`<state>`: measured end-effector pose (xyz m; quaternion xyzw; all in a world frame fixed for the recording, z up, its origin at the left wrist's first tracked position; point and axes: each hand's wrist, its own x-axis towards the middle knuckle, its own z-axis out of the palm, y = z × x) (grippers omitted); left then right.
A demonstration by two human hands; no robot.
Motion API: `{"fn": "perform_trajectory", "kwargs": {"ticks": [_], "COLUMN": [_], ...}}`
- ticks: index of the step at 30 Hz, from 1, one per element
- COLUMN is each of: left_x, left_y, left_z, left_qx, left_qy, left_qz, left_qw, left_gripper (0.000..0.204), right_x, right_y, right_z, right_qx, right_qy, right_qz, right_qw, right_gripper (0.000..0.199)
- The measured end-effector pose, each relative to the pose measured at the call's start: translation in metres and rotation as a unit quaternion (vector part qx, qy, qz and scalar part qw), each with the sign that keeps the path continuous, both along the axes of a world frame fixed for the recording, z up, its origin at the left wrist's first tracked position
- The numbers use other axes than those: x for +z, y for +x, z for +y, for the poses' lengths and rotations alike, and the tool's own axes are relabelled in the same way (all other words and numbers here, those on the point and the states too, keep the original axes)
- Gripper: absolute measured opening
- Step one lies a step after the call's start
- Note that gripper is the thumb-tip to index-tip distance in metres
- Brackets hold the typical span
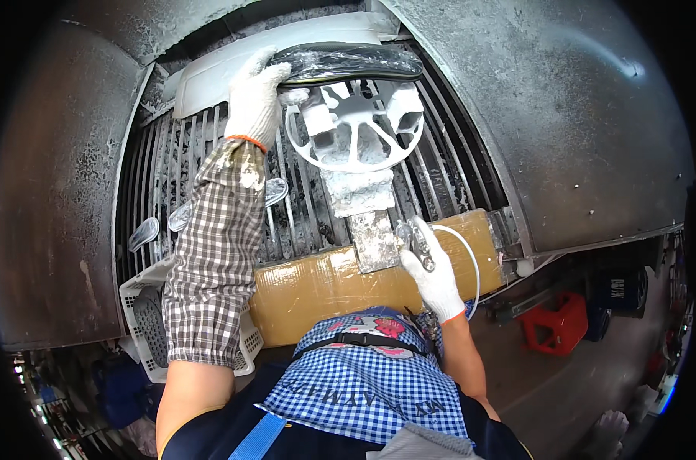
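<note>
My left hand [254, 98], in a white glove with a checked sleeve cover, grips the left end of a long dark curved piece [348, 63] wrapped in clear film. That piece rests on top of a white round spoked holder [356, 130] on a powder-caked post [363, 207]. My right hand [431, 268], also gloved, is shut on a small metal tool [418, 241] with a white hose [471, 261] looping from it, beside the post's base.
A dusty slatted metal grate [302, 199] fills the booth behind the holder, with grey curved walls [563, 123] either side. A tape-wrapped brown bar [325, 284] runs along the front edge. A white plastic basket [145, 314] with dark parts sits at left. A red stool [556, 322] stands right.
</note>
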<state>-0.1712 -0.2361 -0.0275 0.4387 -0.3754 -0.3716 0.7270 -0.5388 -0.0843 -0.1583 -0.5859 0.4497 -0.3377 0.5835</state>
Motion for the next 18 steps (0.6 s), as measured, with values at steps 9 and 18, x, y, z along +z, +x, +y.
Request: {"fn": "perform_trajectory", "kwargs": {"ticks": [9, 18], "left_x": [0.001, -0.01], "left_y": [-0.002, 0.016], "left_z": [0.008, 0.008], "left_qx": [0.0, 0.101], "left_qy": [0.097, 0.169], "left_qz": [-0.084, -0.393], "left_qw": [0.992, 0.898], "left_gripper": [0.054, 0.063], "right_x": [0.001, 0.006], "right_y": [0.001, 0.005], "right_z": [0.001, 0.002], "right_qx": [0.001, 0.005], "right_qy": [0.007, 0.005], "right_qz": [-0.003, 0.006], "right_qw": [1.0, 1.0], "right_gripper": [0.073, 0.074]}}
